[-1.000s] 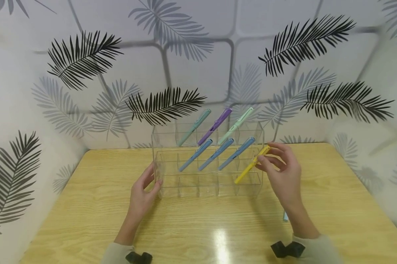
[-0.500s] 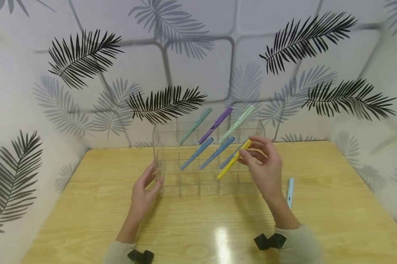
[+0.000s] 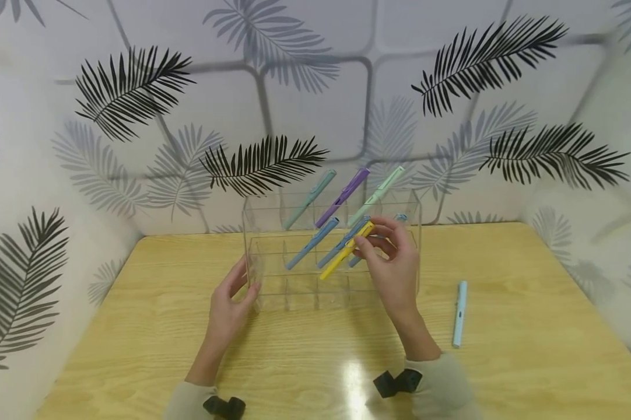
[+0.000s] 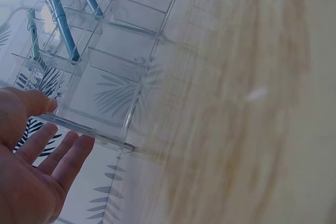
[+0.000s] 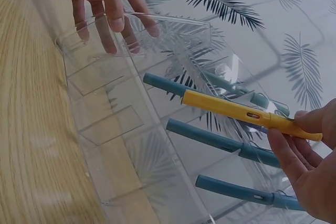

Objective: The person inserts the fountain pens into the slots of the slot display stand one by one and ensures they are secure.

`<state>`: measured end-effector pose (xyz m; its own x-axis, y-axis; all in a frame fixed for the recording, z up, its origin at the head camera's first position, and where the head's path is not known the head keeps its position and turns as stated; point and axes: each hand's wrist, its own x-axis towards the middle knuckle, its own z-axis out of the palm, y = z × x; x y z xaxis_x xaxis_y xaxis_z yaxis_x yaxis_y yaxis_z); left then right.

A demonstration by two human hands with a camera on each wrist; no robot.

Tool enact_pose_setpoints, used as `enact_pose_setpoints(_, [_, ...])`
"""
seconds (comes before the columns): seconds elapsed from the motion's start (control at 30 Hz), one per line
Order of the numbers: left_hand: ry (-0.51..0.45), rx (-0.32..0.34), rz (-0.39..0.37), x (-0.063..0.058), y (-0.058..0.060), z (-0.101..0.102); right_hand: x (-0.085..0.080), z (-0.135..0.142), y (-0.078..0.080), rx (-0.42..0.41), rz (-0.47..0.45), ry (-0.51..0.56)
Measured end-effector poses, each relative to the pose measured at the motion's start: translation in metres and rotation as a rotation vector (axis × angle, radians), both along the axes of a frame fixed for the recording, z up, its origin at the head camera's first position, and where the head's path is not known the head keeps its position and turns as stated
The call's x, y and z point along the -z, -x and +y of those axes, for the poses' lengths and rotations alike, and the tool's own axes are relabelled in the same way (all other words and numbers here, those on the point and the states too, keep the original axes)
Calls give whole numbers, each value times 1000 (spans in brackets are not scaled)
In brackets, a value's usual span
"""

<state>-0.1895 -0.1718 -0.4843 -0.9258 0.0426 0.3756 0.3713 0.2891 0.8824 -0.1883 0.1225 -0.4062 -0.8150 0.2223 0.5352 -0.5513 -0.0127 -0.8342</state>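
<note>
A clear tiered pen organizer (image 3: 301, 295) stands on the table, its left side gripped by my left hand (image 3: 230, 303), thumb inside and fingers outside the panel (image 4: 113, 141). My right hand (image 3: 394, 265) pinches a yellow pen (image 3: 339, 256) near its upper end, tilted, in front of the middle tier. In the right wrist view the yellow pen (image 5: 226, 109) is above the blue pens. That tier holds a left blue pen (image 3: 311, 245), a middle one partly covered by the yellow pen, and a right one (image 3: 401, 217) mostly hidden by my right hand.
In the back tier lean a teal pen (image 3: 309, 199), a purple pen (image 3: 343, 198) and a mint green pen (image 3: 377, 195). A light blue pen (image 3: 459, 315) lies on the wooden table (image 3: 530, 326) at the right. Behind the organizer rises a leaf-patterned wall (image 3: 315, 116).
My right hand has carried the yellow pen leftward, from the front tier's right end to before the middle blue pen. The light blue pen is now uncovered. My left hand stays put.
</note>
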Motion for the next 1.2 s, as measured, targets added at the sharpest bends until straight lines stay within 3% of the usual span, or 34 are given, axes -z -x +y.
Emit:
enact_pose_setpoints(0.4, [2, 2, 16, 3, 1, -3, 17, -20, -3, 49, -13, -64])
enact_pose_setpoints(0.67, [-3, 2, 16, 3, 0, -4, 27, -34, -6, 86, 31, -106])
enact_pose_setpoints(1.2, [-3, 21, 49, 3, 2, -3, 47, -50, -9, 78, -78, -143])
